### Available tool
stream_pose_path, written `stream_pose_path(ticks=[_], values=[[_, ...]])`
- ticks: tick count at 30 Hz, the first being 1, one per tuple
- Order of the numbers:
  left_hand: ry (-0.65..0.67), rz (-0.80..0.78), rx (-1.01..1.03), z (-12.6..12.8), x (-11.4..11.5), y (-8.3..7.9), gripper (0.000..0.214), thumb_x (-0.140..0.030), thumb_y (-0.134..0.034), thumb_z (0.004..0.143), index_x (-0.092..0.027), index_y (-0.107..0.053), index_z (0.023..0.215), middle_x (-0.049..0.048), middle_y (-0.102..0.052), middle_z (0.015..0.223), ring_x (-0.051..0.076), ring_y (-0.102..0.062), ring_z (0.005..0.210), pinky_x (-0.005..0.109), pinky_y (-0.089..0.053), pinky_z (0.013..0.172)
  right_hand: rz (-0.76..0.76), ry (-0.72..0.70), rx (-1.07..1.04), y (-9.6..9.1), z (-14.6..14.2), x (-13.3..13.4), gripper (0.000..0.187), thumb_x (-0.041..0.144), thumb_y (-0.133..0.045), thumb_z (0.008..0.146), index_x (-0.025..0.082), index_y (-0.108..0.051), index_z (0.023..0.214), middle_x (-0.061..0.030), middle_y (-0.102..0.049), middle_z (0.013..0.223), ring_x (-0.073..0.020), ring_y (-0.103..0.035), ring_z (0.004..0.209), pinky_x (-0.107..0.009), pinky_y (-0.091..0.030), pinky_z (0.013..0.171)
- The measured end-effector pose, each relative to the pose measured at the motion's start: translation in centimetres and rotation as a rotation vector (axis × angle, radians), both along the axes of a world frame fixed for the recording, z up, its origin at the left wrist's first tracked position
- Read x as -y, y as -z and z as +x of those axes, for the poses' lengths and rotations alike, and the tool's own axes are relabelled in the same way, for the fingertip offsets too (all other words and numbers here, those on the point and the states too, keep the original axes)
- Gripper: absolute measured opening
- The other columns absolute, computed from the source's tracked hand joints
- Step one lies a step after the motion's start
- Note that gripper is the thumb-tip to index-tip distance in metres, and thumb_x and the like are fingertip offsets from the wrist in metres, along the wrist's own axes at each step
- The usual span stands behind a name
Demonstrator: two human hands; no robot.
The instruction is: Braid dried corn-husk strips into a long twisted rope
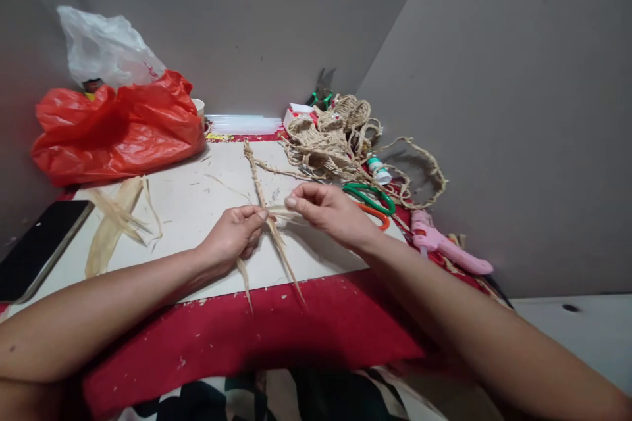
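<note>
the braided cord [255,177] is at the centre of the frame over the white board [185,207], its long axis near upright with a slight lean, narrow tip pointing to the upper edge and loose strands [282,250] trailing toward the lower centre. the left hand [232,233] has thumb and forefinger closed on the cord where the strands part. the right hand [328,210], right of centre near the green handle [368,197], has its fingertips pinched together on a pale strand [279,210] extending rightward.
</note>
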State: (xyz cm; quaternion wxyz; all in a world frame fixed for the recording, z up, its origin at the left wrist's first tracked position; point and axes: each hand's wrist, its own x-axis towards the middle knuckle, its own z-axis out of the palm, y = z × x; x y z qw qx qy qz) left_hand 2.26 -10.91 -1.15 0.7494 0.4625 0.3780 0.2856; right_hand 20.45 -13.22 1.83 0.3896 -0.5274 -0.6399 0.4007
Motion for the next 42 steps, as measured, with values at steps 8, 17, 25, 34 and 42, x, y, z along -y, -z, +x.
stream_pose_path(ticks=[8, 17, 25, 34, 42], values=[[0.009, 0.027, -0.024, -0.1, 0.0, -0.1, 0.018, -0.032, -0.056, 0.083, -0.015, -0.056, 0.08, -0.0104, -0.028, 0.039, 0.004, -0.02, 0.033, 0.019, -0.016, 0.035, 0.378, 0.107, 0.496, 2.3, -0.2, 0.3, 0.015, 0.025, -0.047, 0.086, 0.017, -0.05, 0.074, -0.006, -0.056, 0.083, -0.0175, -0.05, 0.084, -0.031, -0.037, 0.079], [0.015, 0.087, -0.04, -0.2, -0.1, 0.3, 0.022, -0.035, -0.055, 0.083, -0.015, -0.055, 0.074, -0.0096, -0.03, 0.04, 0.004, -0.022, 0.034, 0.019, -0.017, 0.036, 0.175, -0.019, 0.397, 1.2, -0.1, 0.5, 0.013, 0.019, -0.043, 0.084, 0.017, -0.049, 0.072, -0.0027, -0.058, 0.074, -0.0126, -0.05, 0.068, -0.025, -0.037, 0.065], [0.004, 0.146, -0.121, 0.0, 0.0, -0.2, 0.029, -0.035, -0.056, 0.083, -0.016, -0.047, 0.062, -0.0089, -0.031, 0.039, 0.004, -0.022, 0.035, 0.02, -0.015, 0.037, 0.105, 0.044, 0.295, 2.2, -0.2, 0.1, 0.012, 0.019, -0.05, 0.074, 0.016, -0.047, 0.063, 0.003, -0.047, 0.059, -0.009, -0.04, 0.057, -0.022, -0.03, 0.055], [-0.007, 0.268, -0.251, 0.0, -0.1, -0.1, 0.027, -0.038, -0.057, 0.079, -0.013, -0.058, 0.069, -0.009, -0.031, 0.042, 0.004, -0.022, 0.039, 0.02, -0.015, 0.04, 0.074, 0.08, 0.253, 2.1, -0.5, 0.3, 0.014, 0.028, -0.056, 0.075, 0.017, -0.048, 0.073, 0.0058, -0.043, 0.057, -0.0085, -0.038, 0.054, -0.021, -0.03, 0.052], [0.009, 0.295, -0.292, -0.3, -0.4, -0.1, 0.025, -0.035, -0.057, 0.079, -0.014, -0.057, 0.064, -0.0075, -0.035, 0.042, 0.004, -0.023, 0.039, 0.02, -0.016, 0.04, 0.12, -0.049, 0.47, -2.5, 2.2, 0.1, 0.041, 0.04, -0.05, 0.085, 0.013, -0.056, 0.116, -0.0127, -0.063, 0.107, -0.0203, -0.058, 0.094, -0.032, -0.043, 0.077]])
